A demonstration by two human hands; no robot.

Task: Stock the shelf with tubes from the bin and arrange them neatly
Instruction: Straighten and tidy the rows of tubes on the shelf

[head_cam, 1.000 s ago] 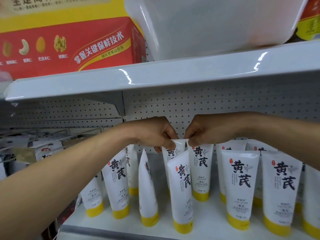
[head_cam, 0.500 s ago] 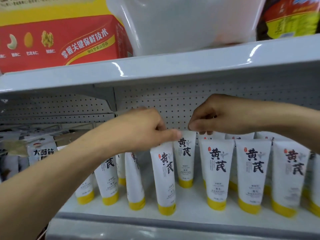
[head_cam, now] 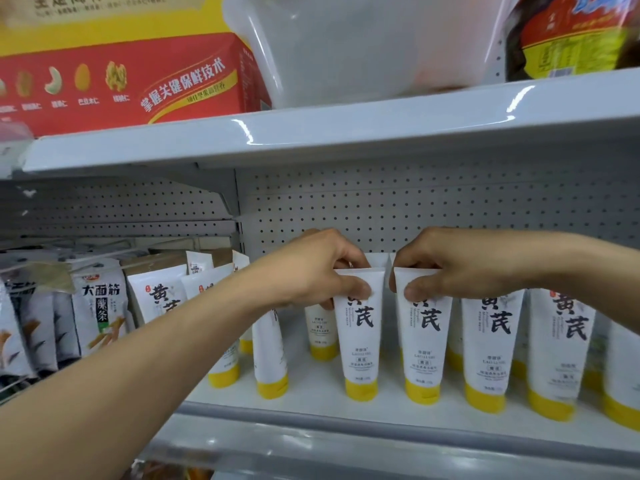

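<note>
Several white tubes with yellow caps stand cap-down on a grey shelf (head_cam: 346,415). My left hand (head_cam: 322,268) pinches the top of one front-row tube (head_cam: 360,341). My right hand (head_cam: 450,265) pinches the top of the neighbouring tube (head_cam: 424,344) just to its right. Both tubes stand upright on the shelf, a small gap between them. More tubes (head_cam: 493,348) line up to the right. A few tubes (head_cam: 270,355) on the left stand turned and uneven, partly hidden by my left forearm.
A translucent plastic bin (head_cam: 363,46) sits on the upper shelf (head_cam: 311,133), with a red carton (head_cam: 121,84) to its left and a snack bag (head_cam: 571,36) to its right. Snack packets (head_cam: 97,306) hang at the left. A pegboard wall (head_cam: 415,202) backs the shelf.
Both hands have come forward from a back-row tube to the front row. Each now grips the top of its own front tube, side by side.
</note>
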